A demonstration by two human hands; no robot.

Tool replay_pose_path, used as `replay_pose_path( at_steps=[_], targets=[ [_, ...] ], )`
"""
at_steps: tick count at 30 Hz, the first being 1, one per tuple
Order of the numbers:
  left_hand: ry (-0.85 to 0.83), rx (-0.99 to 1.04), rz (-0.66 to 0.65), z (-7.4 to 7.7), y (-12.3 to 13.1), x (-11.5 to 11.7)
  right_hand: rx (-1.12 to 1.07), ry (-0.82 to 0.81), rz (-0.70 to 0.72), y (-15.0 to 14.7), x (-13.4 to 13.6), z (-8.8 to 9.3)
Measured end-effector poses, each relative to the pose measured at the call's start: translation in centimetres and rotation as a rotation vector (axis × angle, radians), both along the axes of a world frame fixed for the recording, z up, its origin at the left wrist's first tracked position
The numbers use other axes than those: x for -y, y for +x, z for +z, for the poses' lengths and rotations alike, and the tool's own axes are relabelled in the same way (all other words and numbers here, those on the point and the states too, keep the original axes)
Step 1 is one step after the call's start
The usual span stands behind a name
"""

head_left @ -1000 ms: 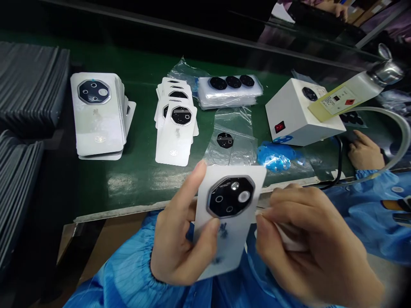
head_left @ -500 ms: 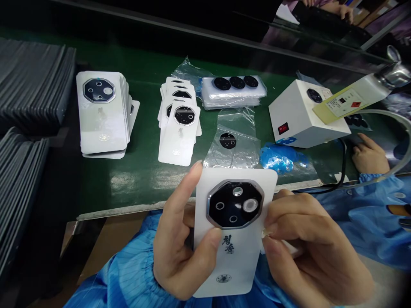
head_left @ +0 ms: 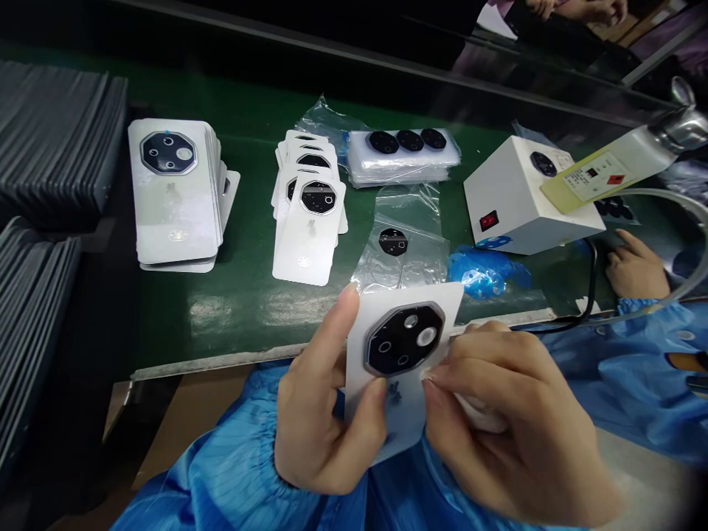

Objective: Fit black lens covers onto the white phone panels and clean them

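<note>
My left hand (head_left: 326, 428) grips a white phone back cover (head_left: 408, 409) by its left side, thumb on the front face and fingers around the edge. The cover is tilted, with a black octagonal camera plate (head_left: 403, 343) near its top. My right hand (head_left: 514, 420) is closed in a pinch on a piece of white cloth (head_left: 482, 414); a tip of it shows between thumb and forefinger, at the cover's right side below the plate. Its exact contact with the cover is hard to make out. Both blue sleeves show at the wrists.
Stacked white covers (head_left: 174, 199) and a fanned pile (head_left: 310, 236) lie on the green bench. Behind are bagged black plates (head_left: 403, 158). A white box (head_left: 520, 199) carries a leaning bottle (head_left: 613, 166). Grey trays (head_left: 49, 140) stand left. Another person's hand (head_left: 636, 265) rests at right.
The phone back cover has tilted and turned in my left hand, its lower end swinging away from view. My right hand has moved left along with the cloth, closer to the camera plate.
</note>
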State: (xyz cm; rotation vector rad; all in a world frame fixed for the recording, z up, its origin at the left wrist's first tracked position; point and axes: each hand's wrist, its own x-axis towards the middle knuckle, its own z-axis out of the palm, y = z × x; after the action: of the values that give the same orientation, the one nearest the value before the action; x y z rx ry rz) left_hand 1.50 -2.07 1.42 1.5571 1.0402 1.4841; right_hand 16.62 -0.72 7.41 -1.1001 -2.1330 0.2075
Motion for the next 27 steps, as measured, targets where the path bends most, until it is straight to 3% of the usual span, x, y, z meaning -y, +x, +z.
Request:
replay_pose_path(
  at_steps=[7,18,27],
  targets=[
    [0.127,-0.247,0.073,-0.3,0.0,0.0,-0.073,0.018,-0.055,-1.9,-0.7,-0.2],
    [0.295,-0.29,0.027,-0.8,0.0,-0.7,-0.119,-0.042,-0.114,-2.6,-0.4,-0.8],
    [0.326,-0.424,0.032,-0.5,-0.4,-1.2,0.006,-0.054,-0.143,-2.6,-0.2,-1.1]
  ],
)
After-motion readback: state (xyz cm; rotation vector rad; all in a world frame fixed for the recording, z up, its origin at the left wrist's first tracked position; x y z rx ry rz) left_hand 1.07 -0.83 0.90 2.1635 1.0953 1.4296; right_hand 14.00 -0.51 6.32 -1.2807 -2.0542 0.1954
